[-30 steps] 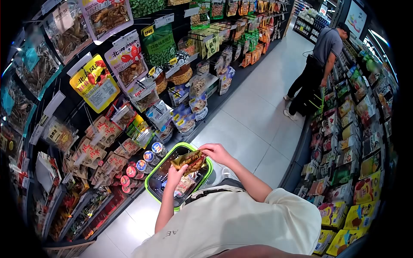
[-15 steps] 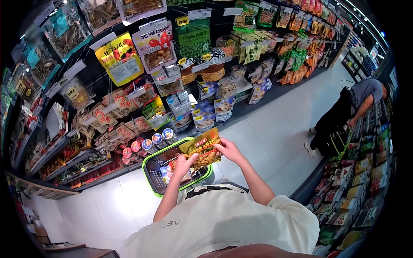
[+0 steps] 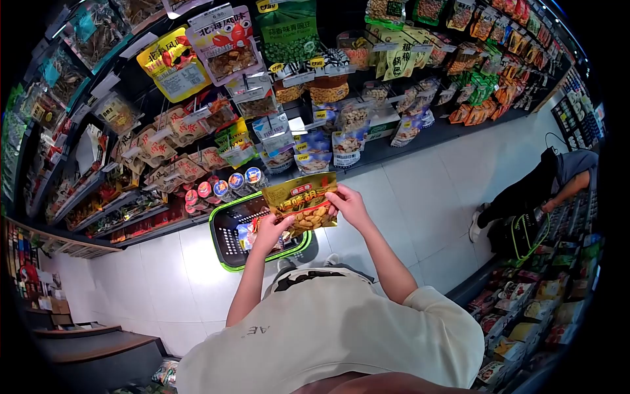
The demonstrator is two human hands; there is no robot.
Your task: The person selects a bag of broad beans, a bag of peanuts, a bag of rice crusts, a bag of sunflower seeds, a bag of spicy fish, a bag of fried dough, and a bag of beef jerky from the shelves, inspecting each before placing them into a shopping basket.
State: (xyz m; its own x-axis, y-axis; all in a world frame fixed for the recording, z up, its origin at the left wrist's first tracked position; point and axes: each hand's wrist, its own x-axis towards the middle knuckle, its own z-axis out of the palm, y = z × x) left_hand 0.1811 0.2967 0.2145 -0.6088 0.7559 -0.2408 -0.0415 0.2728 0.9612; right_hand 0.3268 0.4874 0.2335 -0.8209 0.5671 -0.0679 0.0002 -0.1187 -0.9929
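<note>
Held snack pouch [image 3: 303,202]: gold, red lettering
Basket rim [image 3: 231,268]: bright green
Basket wall [image 3: 229,234]: black
Shirt [image 3: 341,328]: cream
Floor tiles [image 3: 161,282]: pale grey

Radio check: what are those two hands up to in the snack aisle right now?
Left hand, right hand: both gripping gold bag. Bag above basket, overlapping its rim in view. Nothing seen blocking the hands.

**Crab-marked snack bags carry "北海风味" beside a 6.90 price tag**

"北海风味" runs across a pink-purple bag [image 3: 225,46], its price tag [image 3: 213,13] reading "6.90"; "北海风" shows on a yellow bag [image 3: 172,64]. A green pouch [image 3: 289,33] bears "青豌豆", and a pale yellow pouch [image 3: 399,59] "粗粮锅巴". On the held gold pouch [image 3: 302,203], "胡" is legible, the rest uncertain. A cream shirt [image 3: 321,328] shows "AE". Smaller shelf labels are too small to read.
</note>
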